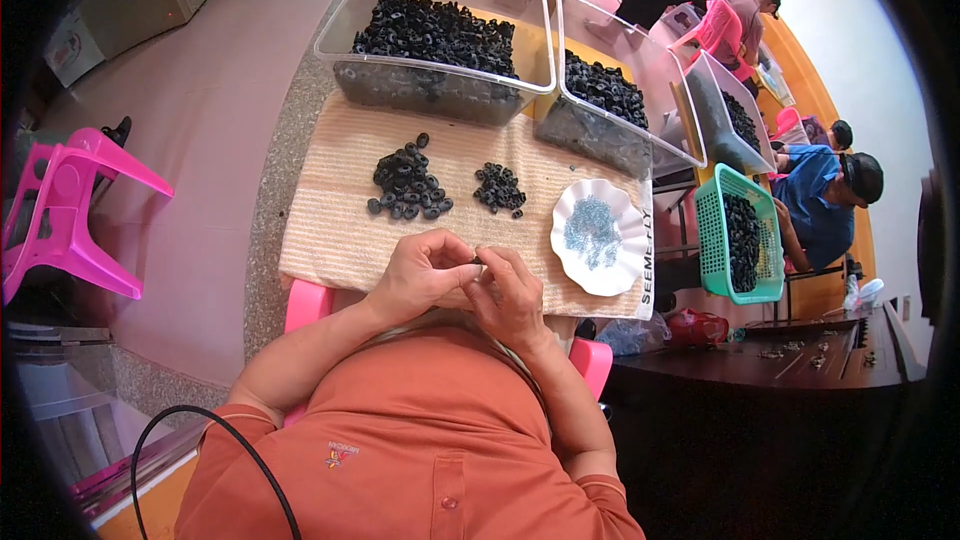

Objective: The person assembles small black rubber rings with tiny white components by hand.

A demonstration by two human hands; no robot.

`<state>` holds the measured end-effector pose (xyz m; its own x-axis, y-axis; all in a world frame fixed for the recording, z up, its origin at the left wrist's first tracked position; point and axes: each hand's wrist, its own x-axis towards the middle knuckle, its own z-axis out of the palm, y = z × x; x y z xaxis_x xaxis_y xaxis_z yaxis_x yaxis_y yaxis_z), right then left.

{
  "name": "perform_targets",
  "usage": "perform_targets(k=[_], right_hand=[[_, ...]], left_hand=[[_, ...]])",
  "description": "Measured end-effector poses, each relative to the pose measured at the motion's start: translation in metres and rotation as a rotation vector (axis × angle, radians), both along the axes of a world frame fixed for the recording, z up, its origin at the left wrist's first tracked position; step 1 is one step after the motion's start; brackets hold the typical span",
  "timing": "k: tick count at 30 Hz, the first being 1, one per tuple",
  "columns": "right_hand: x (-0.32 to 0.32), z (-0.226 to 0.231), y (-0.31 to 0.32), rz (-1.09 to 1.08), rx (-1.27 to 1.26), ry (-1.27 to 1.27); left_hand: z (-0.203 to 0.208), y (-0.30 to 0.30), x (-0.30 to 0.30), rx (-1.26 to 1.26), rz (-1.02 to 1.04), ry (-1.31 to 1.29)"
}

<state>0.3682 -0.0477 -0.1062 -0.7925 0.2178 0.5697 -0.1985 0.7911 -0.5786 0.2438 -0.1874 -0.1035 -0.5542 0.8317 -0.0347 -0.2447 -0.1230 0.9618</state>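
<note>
My left hand (422, 272) and my right hand (508, 298) meet in front of my body, over the near edge of a striped beige towel (330, 235). Both are closed in a pinch, fingertips touching; whatever sits between them is too small to make out. Just beyond my left hand lies a pile of black oval pieces (408, 180). A smaller heap of little black parts (498, 188) is beyond my right hand. To the right stands a white scalloped plate (628, 275) holding many tiny clear-blue bits (592, 230).
Two clear plastic bins (440, 100), (600, 140) full of black parts line the far side. A green basket (715, 240) with black pieces stands at right, near a person in blue (815, 195). A pink stool (75, 205) is on the left floor.
</note>
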Motion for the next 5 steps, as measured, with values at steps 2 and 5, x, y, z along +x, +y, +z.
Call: perform_targets(k=[2,5], right_hand=[[0.0001,0.0001,-0.0006,-0.003,-0.017,-0.008],[0.0005,-0.0015,-0.0006,0.002,-0.036,-0.020]], left_hand=[[-0.0004,-0.0002,-0.0001,-0.002,-0.002,0.004],[-0.0018,-0.0003,0.0000,0.021,-0.007,-0.010]])
